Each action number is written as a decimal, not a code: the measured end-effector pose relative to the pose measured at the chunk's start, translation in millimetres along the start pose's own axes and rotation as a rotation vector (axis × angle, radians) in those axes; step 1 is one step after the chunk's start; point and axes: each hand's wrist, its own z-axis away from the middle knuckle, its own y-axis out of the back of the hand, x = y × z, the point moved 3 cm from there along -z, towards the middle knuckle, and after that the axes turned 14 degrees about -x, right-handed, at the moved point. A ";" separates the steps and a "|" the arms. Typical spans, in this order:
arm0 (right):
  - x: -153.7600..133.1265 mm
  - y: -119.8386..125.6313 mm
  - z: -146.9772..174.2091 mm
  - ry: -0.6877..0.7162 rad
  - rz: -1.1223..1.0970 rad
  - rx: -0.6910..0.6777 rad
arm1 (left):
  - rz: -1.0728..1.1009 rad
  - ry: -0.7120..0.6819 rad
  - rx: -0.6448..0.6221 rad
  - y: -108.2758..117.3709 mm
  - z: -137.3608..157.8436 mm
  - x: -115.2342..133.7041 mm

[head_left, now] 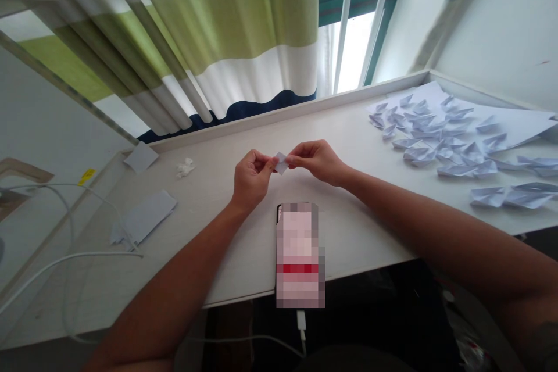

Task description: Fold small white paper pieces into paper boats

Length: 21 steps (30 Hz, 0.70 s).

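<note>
A small folded piece of white paper [281,166] is pinched between my two hands, above the middle of the desk. My left hand [253,177] grips its left corner between thumb and fingers. On the opposite corner, my right hand [317,161] closes thumb against forefinger. The paper looks diamond-shaped from here; its finer creases are too small to make out. Just below the hands lies a phone [299,256], its screen blurred and a white charging plug [301,321] in its lower end.
Many folded paper boats [453,148] crowd the desk's right side, partly over flat white sheets [429,96]. At left lie a paper stack [146,218], a single square sheet [141,157], a crumpled scrap [185,167] and loose white cables [100,254]. A curtain [244,17] hangs behind the desk's raised back edge.
</note>
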 end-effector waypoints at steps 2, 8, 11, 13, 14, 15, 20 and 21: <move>0.5 -1.4 -0.4 -0.005 -0.057 0.033 | 0.007 -0.001 0.001 0.1 -0.2 1.1; -0.5 -5.3 -2.6 0.048 -0.102 0.147 | 0.022 0.058 -0.010 0.6 -1.6 -0.9; 0.3 -5.0 -3.8 0.038 -0.086 0.133 | 0.032 0.057 -0.006 0.0 -1.1 -0.2; 1.5 -4.4 -3.7 0.019 -0.085 0.098 | 0.024 0.056 -0.010 -0.9 -0.3 0.8; 1.9 -4.0 -3.3 0.011 -0.073 0.077 | 0.017 0.056 -0.013 -1.3 0.1 1.1; 2.2 -3.6 -2.7 0.004 -0.048 0.057 | 0.012 0.054 -0.014 -1.5 0.3 1.1; 3.5 -2.9 1.5 -0.067 0.045 -0.038 | -0.098 0.030 -0.001 0.4 -0.4 -0.3; 2.9 -3.0 1.9 -0.067 0.027 -0.041 | -0.126 0.029 0.001 1.1 -0.9 -0.7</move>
